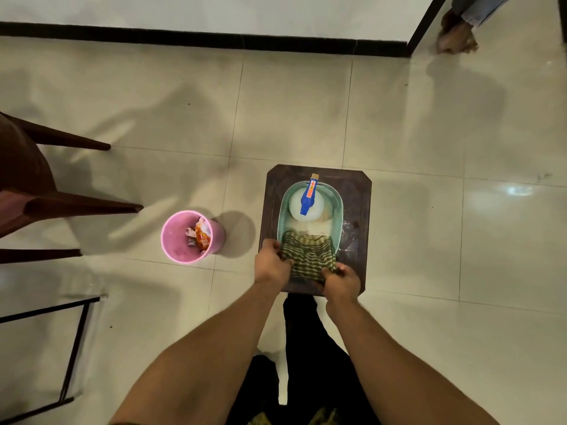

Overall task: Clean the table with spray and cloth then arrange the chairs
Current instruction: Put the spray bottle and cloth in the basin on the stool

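The fingers (277,247) of the left hand (271,262) are curled round the left edge of the striped green cloth (308,256). The right hand (342,279) pinches the cloth's near right corner in the same way. Both hands hold the cloth; neither is spread.

The cloth lies bunched in the near end of a pale green basket (283,207) and hangs over its near rim. In the far end of the basket stands a white spray bottle (310,196) with a blue head, nozzle pointing away. The basket sits on a small dark bench (359,194) with cut corners, directly in front of the person.

The floor (414,133) is glossy cream tile. A black skirting (184,35) runs under a white wall (214,10) at the far side.

Left of the bench, just apart from it, a pink bin (175,237) stands on the floor and holds crumpled wrappers (201,233). Further left are dark brown chair legs (76,207), and nearer the person a black metal frame (73,348). At far right, beyond a dark door frame (425,23), another person's foot (455,38) shows, blurred.
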The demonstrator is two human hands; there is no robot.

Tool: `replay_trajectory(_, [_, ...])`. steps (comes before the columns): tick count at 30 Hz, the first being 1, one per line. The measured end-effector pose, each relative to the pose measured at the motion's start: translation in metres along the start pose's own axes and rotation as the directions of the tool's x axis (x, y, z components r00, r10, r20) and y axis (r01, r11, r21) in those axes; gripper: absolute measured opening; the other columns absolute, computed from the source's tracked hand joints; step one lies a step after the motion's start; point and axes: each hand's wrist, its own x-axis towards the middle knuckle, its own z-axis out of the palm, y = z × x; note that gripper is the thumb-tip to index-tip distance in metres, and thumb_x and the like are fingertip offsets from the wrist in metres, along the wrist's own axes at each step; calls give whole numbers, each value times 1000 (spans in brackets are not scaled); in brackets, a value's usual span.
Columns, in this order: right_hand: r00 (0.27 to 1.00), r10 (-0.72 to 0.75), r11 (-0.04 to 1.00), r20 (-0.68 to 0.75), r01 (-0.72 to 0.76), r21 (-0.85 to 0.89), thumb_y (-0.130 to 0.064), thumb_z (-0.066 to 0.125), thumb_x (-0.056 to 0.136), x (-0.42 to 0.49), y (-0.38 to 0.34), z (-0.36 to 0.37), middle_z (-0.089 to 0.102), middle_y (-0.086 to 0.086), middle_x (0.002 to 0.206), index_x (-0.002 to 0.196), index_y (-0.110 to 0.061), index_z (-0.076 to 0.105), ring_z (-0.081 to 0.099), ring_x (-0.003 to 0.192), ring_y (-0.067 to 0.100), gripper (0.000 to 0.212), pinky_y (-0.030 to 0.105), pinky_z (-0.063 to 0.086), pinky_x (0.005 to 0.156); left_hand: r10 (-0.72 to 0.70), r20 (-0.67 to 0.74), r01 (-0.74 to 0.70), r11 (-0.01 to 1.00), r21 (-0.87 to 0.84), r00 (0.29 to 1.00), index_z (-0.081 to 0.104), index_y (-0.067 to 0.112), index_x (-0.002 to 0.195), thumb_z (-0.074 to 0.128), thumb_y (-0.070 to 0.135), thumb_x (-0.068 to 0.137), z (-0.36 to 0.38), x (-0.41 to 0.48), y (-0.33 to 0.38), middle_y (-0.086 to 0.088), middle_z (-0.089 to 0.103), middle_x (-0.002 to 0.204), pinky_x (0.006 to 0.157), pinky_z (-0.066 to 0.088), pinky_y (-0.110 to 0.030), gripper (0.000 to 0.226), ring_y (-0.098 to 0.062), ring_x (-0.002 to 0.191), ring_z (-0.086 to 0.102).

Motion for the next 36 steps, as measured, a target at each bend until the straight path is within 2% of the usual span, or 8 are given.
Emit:
replay_trajectory(6, [1000, -19, 995, 13, 20, -93, -3, 68, 91, 14, 19, -8, 67, 13, 106, 112, -7, 64, 66, 96, 33, 21, 51, 61, 74, -3, -11, 3, 1000, -4, 1000, 60, 9, 120, 73, 1, 86, 1, -9, -14, -5, 68, 111, 94, 54, -31, 36, -17, 96, 62])
replay_trajectory(8, [998, -63, 963, -4, 59, -264, -17, 73, 90, 16, 20, -12, 69, 11, 104, 113, -9, 67, 67, 91, 32, 25, 51, 62, 73, -7, -13, 7, 1000, 14, 1000, 62, 11, 117, 73, 6, 87, 0, -6, -15, -5, 68, 112, 97, 54, -37, 32, -21, 101, 64])
replay_trajectory(10, [988, -150, 890, -28, 123, -439, -25, 76, 88, 15, 16, -17, 69, 10, 111, 117, -8, 65, 66, 97, 31, 36, 47, 57, 88, -18, 2, 18, 997, 80, 1000, 61, 13, 118, 74, 18, 88, -4, -4, -13, -6, 66, 115, 97, 54, -41, 33, -26, 106, 64])
replay_trajectory(13, [945, -326, 737, 11, 262, -623, -23, 73, 88, 0, 3, -23, 62, 13, 125, 128, -4, 54, 60, 115, 33, 49, 39, 47, 100, -21, 26, 16, 981, 192, 999, 56, 11, 129, 71, 36, 90, -10, -7, -12, -11, 61, 127, 101, 50, -45, 49, -32, 116, 60])
replay_trajectory(18, [761, -544, 278, 354, 562, -779, -14, 61, 85, -43, -5, -21, 51, 15, 132, 136, -9, 49, 47, 124, 32, 53, 41, 41, 106, 209, 46, -209, 882, 423, 977, 52, 8, 130, 58, 38, 96, -34, -40, -15, -15, 56, 130, 103, 45, -46, 45, -33, 123, 51])
replay_trajectory(23, [596, -483, -40, 641, 717, -696, -13, 55, 90, -90, 2, 1, 32, 11, 159, 150, -10, 37, 25, 148, 26, 63, 33, 17, 123, 385, 73, -368, 783, 502, 920, 45, 10, 140, 51, 36, 99, -69, -77, -46, -12, 49, 147, 113, 36, -41, 50, -29, 138, 42])
replay_trajectory(27, [470, -362, -283, 805, 768, -575, -19, 49, 96, -136, 29, 19, 20, 5, 165, 154, -14, 32, 19, 151, 22, 60, 32, 15, 124, 385, 31, -339, 768, 543, 922, 28, 11, 156, 40, 42, 104, -108, -111, -95, -8, 26, 165, 125, 17, -39, 61, -25, 154, 19])
replay_trajectory(36, [252, -41, -639, 967, 737, -219, -37, 35, 104, -244, 162, 44, 14, 5, 167, 158, -18, 18, 10, 154, 22, 60, 43, 13, 125, 310, -250, -156, 857, 491, 917, 11, 11, 161, 28, 47, 106, -182, -197, -248, -6, 7, 170, 127, 4, -39, 68, -21, 157, 2])
